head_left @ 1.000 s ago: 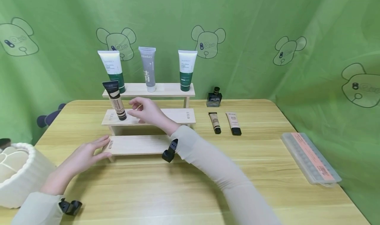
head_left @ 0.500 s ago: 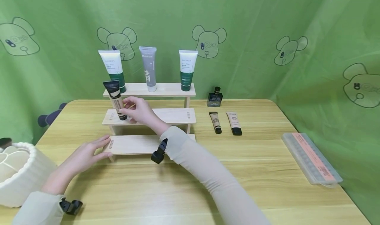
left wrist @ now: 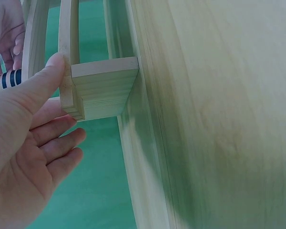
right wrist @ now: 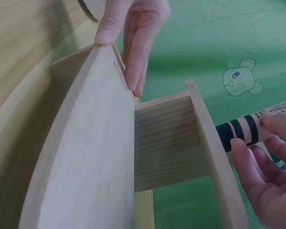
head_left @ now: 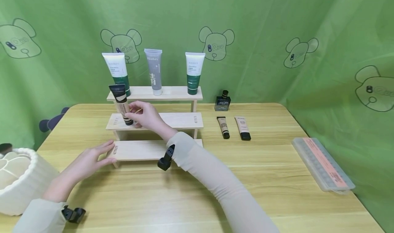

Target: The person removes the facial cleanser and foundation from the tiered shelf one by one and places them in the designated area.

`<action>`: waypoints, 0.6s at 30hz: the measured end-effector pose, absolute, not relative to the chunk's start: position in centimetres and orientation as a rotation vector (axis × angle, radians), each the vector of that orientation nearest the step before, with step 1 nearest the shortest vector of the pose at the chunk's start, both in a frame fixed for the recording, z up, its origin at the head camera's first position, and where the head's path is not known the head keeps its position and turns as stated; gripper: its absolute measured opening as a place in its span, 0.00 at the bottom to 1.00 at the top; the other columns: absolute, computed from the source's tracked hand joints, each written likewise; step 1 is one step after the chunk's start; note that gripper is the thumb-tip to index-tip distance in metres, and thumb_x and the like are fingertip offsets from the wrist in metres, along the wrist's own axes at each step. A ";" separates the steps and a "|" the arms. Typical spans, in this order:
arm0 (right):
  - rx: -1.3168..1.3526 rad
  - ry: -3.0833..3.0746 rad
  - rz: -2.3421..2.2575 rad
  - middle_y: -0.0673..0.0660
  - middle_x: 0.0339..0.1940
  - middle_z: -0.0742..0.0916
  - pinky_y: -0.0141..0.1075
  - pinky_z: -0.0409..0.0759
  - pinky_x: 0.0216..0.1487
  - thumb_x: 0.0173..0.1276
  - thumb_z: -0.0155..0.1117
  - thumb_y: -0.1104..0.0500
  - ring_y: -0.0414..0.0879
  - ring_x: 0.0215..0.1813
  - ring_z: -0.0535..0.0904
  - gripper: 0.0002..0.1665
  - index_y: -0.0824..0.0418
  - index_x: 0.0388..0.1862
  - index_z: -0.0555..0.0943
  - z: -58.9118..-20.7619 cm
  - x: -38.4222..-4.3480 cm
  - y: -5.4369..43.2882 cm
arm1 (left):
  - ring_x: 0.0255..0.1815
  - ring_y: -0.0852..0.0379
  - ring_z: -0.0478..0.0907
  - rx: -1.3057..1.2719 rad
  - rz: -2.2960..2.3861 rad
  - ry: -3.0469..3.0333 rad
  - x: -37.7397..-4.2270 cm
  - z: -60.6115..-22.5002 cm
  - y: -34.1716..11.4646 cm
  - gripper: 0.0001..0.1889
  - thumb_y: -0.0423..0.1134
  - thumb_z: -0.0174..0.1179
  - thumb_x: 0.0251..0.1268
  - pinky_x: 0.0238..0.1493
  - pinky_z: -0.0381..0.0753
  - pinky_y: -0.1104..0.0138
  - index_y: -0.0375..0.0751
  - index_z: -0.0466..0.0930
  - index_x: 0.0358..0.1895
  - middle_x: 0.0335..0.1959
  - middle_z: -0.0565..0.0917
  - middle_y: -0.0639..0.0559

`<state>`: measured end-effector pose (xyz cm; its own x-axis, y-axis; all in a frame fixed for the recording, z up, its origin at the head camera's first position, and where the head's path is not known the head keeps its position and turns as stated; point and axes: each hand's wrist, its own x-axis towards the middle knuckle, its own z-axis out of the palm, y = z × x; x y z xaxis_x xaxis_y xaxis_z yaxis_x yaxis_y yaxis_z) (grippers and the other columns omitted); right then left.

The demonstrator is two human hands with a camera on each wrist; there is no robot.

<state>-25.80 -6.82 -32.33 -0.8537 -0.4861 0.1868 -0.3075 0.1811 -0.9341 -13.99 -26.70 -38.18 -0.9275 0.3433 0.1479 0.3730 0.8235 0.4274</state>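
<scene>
A beige cosmetic tube (head_left: 121, 102) with a black crimped end and striped black cap stands cap-down near the left end of the middle board of a three-tier wooden shelf (head_left: 172, 119). My right hand (head_left: 147, 115) pinches its lower part from the right. In the right wrist view, the fingers (right wrist: 248, 167) reach round the striped cap, just behind the board's edge. My left hand (head_left: 87, 162) holds the left end of the lowest board, thumb (left wrist: 43, 81) on top and index finger beneath, the other fingers loosely bent.
On the top board stand two white-and-green tubes (head_left: 194, 67) and a grey tube (head_left: 155, 70). Right of the shelf are a dark perfume bottle (head_left: 222, 102), a small beige tube (head_left: 223, 127) and a pink tube (head_left: 243, 127). A clear case (head_left: 321, 163) lies far right; a white container (head_left: 27, 185) stands left.
My right hand has moved left to the beige tube and taken hold of it. The tube has shifted slightly to the right. My left hand has stayed at the shelf.
</scene>
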 end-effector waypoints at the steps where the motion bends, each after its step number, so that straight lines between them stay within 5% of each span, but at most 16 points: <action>1: -0.774 2.290 -1.757 0.51 0.30 0.79 0.35 0.82 0.24 0.60 0.66 0.64 0.38 0.27 0.76 0.16 0.66 0.47 0.79 -32.3 -25.8 -6.7 | 0.58 0.31 0.65 -0.576 -0.712 -2.939 -14.0 -38.2 -26.7 0.31 0.47 0.61 0.60 0.56 0.64 0.42 0.24 0.68 0.59 0.62 0.66 0.31; 18: -0.642 2.188 -1.809 0.56 0.36 0.83 0.37 0.83 0.31 0.60 0.67 0.63 0.44 0.34 0.80 0.15 0.66 0.45 0.78 -31.9 -25.4 -2.1 | 0.58 0.30 0.63 -0.547 -0.729 -2.957 -13.8 -38.1 -26.6 0.33 0.49 0.59 0.61 0.57 0.62 0.42 0.25 0.67 0.60 0.63 0.64 0.31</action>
<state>-25.38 -2.13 -31.87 -0.8774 -0.4697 0.0979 -0.1845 0.1419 -0.9725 -13.81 -26.58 -38.14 -0.9363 0.3268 0.1285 0.3491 0.8266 0.4415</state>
